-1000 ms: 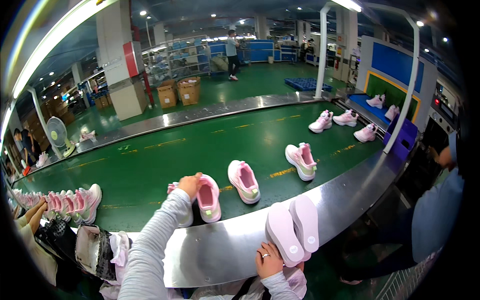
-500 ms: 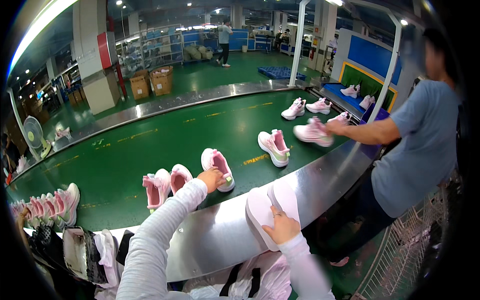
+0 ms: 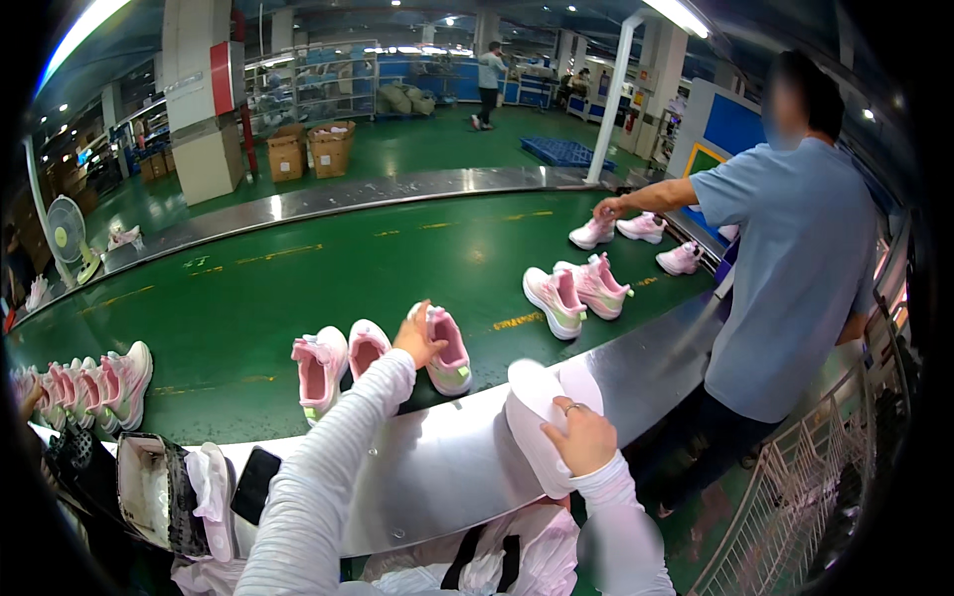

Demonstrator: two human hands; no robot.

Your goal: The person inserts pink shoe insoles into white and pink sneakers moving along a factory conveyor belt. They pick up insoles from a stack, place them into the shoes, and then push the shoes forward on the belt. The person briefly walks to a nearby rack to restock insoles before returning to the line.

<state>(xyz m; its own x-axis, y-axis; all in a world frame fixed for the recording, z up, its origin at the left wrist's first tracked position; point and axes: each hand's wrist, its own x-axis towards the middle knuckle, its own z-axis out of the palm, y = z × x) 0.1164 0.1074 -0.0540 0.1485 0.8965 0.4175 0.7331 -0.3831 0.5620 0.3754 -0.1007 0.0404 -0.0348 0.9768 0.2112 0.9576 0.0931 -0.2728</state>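
My left hand [image 3: 421,339] reaches over the green belt to a pink sneaker [image 3: 452,350], fingers spread and touching its left side near the tongue. Just left of it stand two more pink sneakers, a middle one [image 3: 369,350] and an outer one [image 3: 320,370], openings facing me. My right hand [image 3: 582,443] grips a pale insole [image 3: 533,417] over the metal ledge, thumb across its face. A second insole [image 3: 581,383] lies behind it, partly hidden by the first and by my hand.
A co-worker [image 3: 795,268] at the right reaches toward sneakers on the belt. A sneaker pair [image 3: 555,301] stands nearer. Packed sneakers [image 3: 124,387], an open box [image 3: 149,492] and a phone [image 3: 256,485] are at left. A wire rack [image 3: 795,497] stands lower right.
My left hand has moved from the sneaker's heel to its side near the tongue. The insoles have shifted slightly and separated. The co-worker has set a sneaker beside another and reached farther across.
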